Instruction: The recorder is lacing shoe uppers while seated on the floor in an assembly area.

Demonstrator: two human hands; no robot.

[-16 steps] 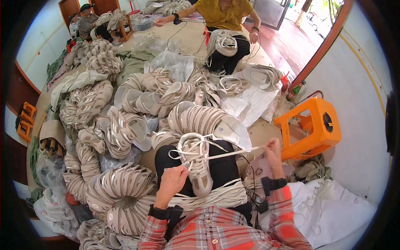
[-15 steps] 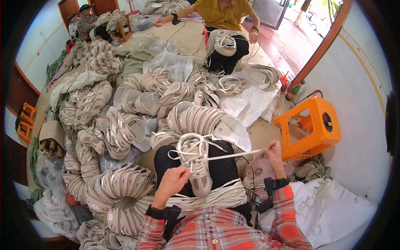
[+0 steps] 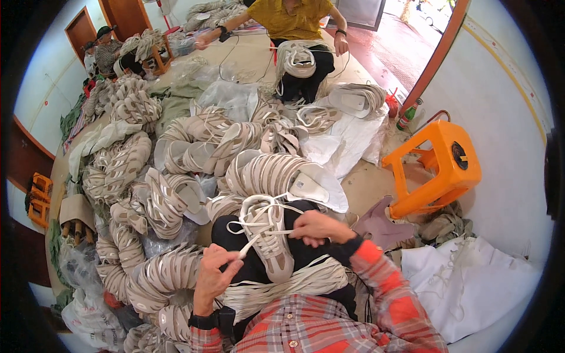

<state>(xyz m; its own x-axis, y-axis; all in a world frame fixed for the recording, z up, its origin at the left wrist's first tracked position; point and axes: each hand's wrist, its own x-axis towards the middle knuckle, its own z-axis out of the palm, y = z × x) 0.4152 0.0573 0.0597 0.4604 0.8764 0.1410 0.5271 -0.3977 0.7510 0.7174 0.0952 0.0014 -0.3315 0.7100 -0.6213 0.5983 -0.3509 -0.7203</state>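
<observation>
A beige and white shoe upper [image 3: 275, 259] rests on my lap, toe toward me, with a pale shoelace [image 3: 250, 243] threaded through part of it. My left hand [image 3: 213, 275], at the upper's left side, pinches one stretch of that lace and draws it out taut toward the lower left. On the other side, my right hand [image 3: 321, 228] is closed on another stretch, close beside the eyelets. Loose lace loops stand up around the tongue. Across my thighs, below the toe, lies a bundle of loose pale laces [image 3: 300, 281].
Stacks of nested shoe uppers [image 3: 259, 172] cover the floor ahead and to the left. An orange stool [image 3: 438, 167] stands at the right, near white sheeting [image 3: 471, 288]. Opposite me sits a person in a yellow top [image 3: 291, 20] with shoe uppers on their lap.
My right hand has come in from far right to the upper's eyelets. The long stretched lace on that side is now short. My left hand has shifted slightly left and down, pulling lace.
</observation>
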